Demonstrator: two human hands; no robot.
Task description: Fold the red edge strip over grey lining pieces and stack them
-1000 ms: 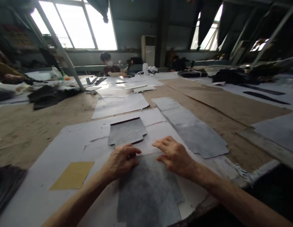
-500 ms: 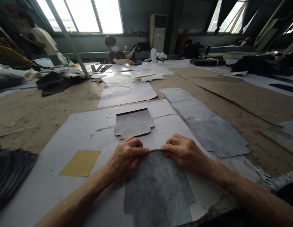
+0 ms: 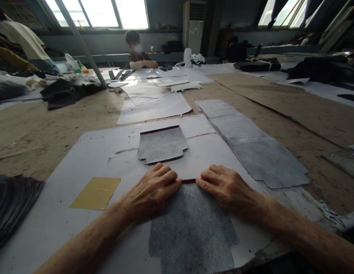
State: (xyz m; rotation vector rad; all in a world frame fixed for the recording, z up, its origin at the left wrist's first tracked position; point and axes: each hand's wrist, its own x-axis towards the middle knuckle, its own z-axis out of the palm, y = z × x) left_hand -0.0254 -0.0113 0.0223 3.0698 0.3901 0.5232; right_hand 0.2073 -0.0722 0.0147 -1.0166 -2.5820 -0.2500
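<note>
A grey fabric-like panel (image 3: 194,224) with notched corners lies in front of me on a white sheet (image 3: 88,152). Its far edge is folded over, showing a narrow dark red strip (image 3: 189,181). My left hand (image 3: 154,188) closes on the left part of this fold, thumb and finger at the edge. On the right part, my right hand (image 3: 225,186) grips the fold the same way, its fingers curled. A similar smaller-looking grey panel (image 3: 162,144) with dark red folded edges lies just beyond my hands.
A yellow square (image 3: 95,193) lies left of my forearm. Dark layered pieces (image 3: 15,207) are stacked at the far left. A pile of long grey panels (image 3: 251,148) stretches along the right. A metal pole (image 3: 82,45) rises at the back left. A person (image 3: 139,53) sits across the table.
The panel's far edge, raised and curved before, is now folded down flat, with its dark red side showing between my hands. The person at far left has shifted left in view.
</note>
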